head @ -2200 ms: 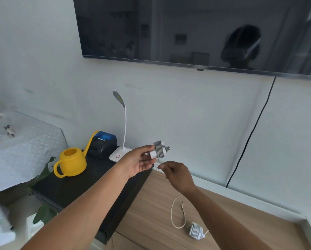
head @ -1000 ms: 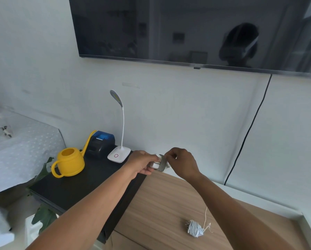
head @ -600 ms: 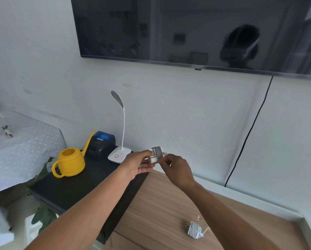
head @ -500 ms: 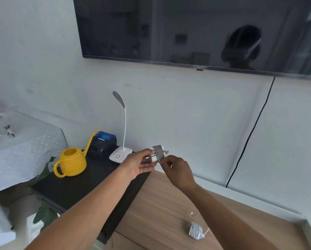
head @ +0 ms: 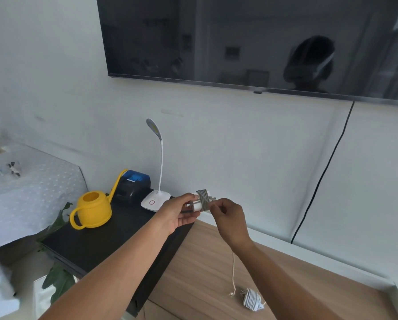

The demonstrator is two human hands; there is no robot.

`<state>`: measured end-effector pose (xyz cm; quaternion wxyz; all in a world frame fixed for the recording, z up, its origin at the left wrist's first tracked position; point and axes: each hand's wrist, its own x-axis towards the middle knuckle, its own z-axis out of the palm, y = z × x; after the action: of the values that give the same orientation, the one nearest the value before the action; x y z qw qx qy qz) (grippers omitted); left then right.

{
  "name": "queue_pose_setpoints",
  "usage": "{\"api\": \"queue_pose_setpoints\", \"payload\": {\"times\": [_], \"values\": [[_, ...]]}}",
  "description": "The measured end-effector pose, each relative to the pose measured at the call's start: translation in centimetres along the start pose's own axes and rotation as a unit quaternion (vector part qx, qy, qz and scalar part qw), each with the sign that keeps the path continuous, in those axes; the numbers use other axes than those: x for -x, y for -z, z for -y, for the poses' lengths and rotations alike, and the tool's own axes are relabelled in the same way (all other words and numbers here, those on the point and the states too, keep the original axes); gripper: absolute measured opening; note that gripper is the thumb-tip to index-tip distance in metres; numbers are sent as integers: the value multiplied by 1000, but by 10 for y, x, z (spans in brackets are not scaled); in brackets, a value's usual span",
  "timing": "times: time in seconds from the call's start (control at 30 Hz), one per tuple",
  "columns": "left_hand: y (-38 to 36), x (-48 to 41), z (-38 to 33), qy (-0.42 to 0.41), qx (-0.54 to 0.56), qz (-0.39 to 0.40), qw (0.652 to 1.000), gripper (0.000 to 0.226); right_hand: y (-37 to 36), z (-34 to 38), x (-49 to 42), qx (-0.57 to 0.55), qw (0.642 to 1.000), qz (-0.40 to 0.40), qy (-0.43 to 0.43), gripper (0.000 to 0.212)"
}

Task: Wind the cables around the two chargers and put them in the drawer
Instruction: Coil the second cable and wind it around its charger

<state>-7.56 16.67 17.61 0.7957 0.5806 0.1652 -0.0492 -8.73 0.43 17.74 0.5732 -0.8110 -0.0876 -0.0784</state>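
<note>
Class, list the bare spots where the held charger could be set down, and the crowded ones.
Free: wooden top between black cabinet and wound charger; the cabinet's front. Crowded: its back, holding watering can, printer, lamp.

Two chargers (head: pixel 202 202) (head: pixel 251 300), one lamp (head: pixel 155 200), one watering can (head: pixel 93 210)

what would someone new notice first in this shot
The two hands meet mid-frame: the left hand grips a white charger wound with grey cable, which the right hand pinches. Left of them a bright yellow watering can stands on the black cabinet, and a second wound charger lies on the wooden top at the lower right.
</note>
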Motion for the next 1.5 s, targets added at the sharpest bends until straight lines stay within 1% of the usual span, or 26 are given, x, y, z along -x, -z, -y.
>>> {"api": "queue_pose_setpoints", "payload": {"times": [0.07,0.2,0.3,0.37,0.5,0.77,0.8,0.83,0.9,0.97,1.07,1.17,1.23,1.4,1.5], "values": [[0,-1,-1,1,-5,-1,1000,37,-1,-2,0,-5,1000,-1,2,17],[-3,2,-4,-1,10,5,1000,36,-4,-9,4,28,999,24,13,20],[-4,4,-6,0,24,6,1000,36,-7,-17,6,52,998,42,12,16],[-3,5,-6,5,20,11,1000,39,-7,-22,4,63,997,45,11,14],[-1,9,-7,20,22,31,999,40,-4,-29,-1,78,995,59,5,14],[-5,12,-15,33,18,80,996,45,8,-28,-12,55,996,68,-9,16],[-5,11,-17,33,13,88,995,45,11,-27,-14,66,995,69,-11,16],[-5,12,-19,31,5,95,995,45,14,-25,-17,84,994,69,-15,21],[-6,12,-22,24,-31,104,994,45,21,-24,-25,138,988,61,-21,38],[-7,13,-24,10,-77,108,991,46,26,-21,-33,200,978,54,-25,37],[-7,15,-24,1,-129,108,986,46,33,-10,-42,265,962,61,-10,27],[-5,17,-20,-3,-186,107,977,44,37,4,-47,261,963,62,-3,17],[-4,16,-17,-8,-210,99,973,39,39,12,-48,262,963,65,3,14],[-4,8,-10,-26,-214,53,975,32,35,27,-40,269,961,58,36,16],[-4,5,-7,-26,-185,28,982,34,31,33,-32,268,961,57,45,18]]}}
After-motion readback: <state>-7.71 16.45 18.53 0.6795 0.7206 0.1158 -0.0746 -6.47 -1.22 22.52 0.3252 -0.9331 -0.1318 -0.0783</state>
